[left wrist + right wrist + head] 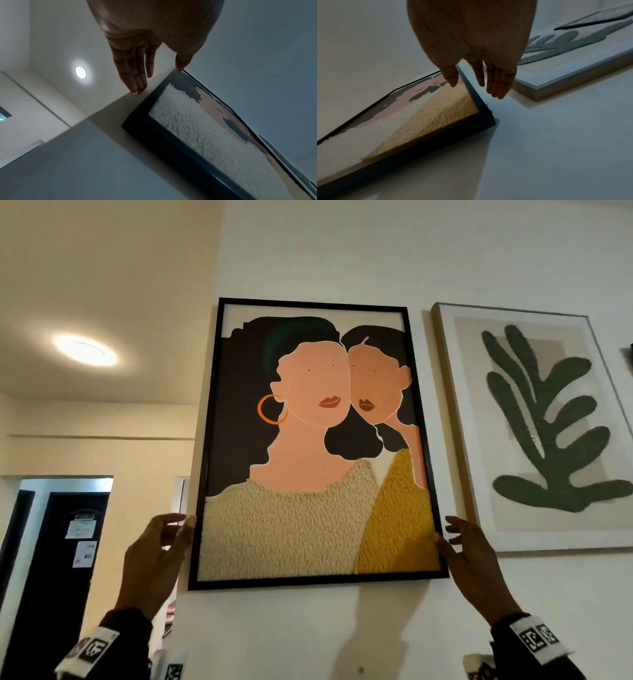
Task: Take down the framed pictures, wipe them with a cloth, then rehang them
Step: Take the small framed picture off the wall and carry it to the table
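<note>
Wall [342,251]: white; carries two framed pictures side by side, near an outside corner on the left
Leaf picture [534,419]: pale wood frame, green leaf motif; hangs just right of the portrait, untouched
Portrait picture [315,440]: black thin frame, two figures, textured surface; against the wall, lower edge held between both hands
Handling estimate: rigid, flat, likely light to moderate; any glazing would be fragile, thin rails slippery; grip both side rails low, support from below
Left hand [154,556]: thumb on the left rail's front edge, fingers straight and together, tips reaching behind at the wall corner
Right hand [469,556]: thumb on the right rail, fingers straight, slightly spread toward the wall
Step judged: lifting off or reseating on the hook, undetermined
</note>
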